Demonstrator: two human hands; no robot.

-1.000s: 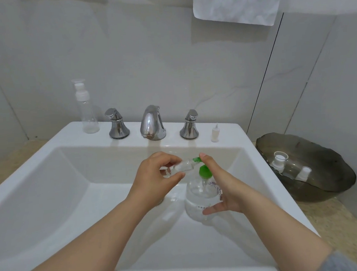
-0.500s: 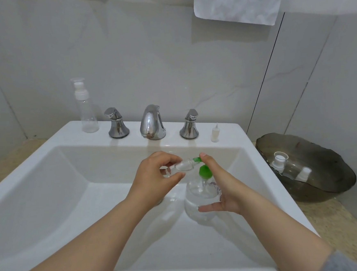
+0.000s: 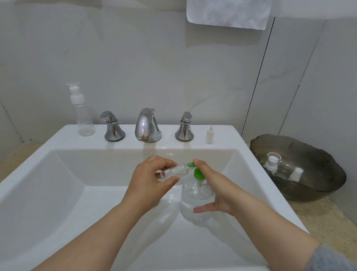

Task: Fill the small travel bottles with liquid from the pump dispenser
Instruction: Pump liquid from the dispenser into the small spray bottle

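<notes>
Over the white sink basin [image 3: 49, 188] now, and both hands are at work. The left hand [image 3: 151, 178] pinches a small clear travel bottle [image 3: 176, 171] between thumb and fingertips, the bottle lying almost sideways with its mouth turned to the right, right up against the green nozzle of the pump dispenser [image 3: 196, 198]. The right hand [image 3: 213, 188] is wrapped on that dispenser: index finger stretched up onto the green pump head, thumb splayed across the front of the clear round body, the other fingers hidden behind it, so how tightly they close I cannot tell. The dispenser stands inside the basin, clear liquid showing in its lower part. Up on the back ledge, a tall empty clear pump bottle [image 3: 82, 115] stands at the left, beside the left chrome tap handle [image 3: 112, 127]; the chrome spout [image 3: 147, 126] sits in the centre, the right chrome tap handle [image 3: 184, 127] next to it, and a tiny white dropper cap [image 3: 209, 135] stands upright just past that. Off to the right, on the speckled counter [image 3: 329, 219], a smoky glass bowl [image 3: 318, 188] holds two more clear bottles with white tops [image 3: 282, 166]. A white towel [image 3: 229, 3] hangs on the wall above.
</notes>
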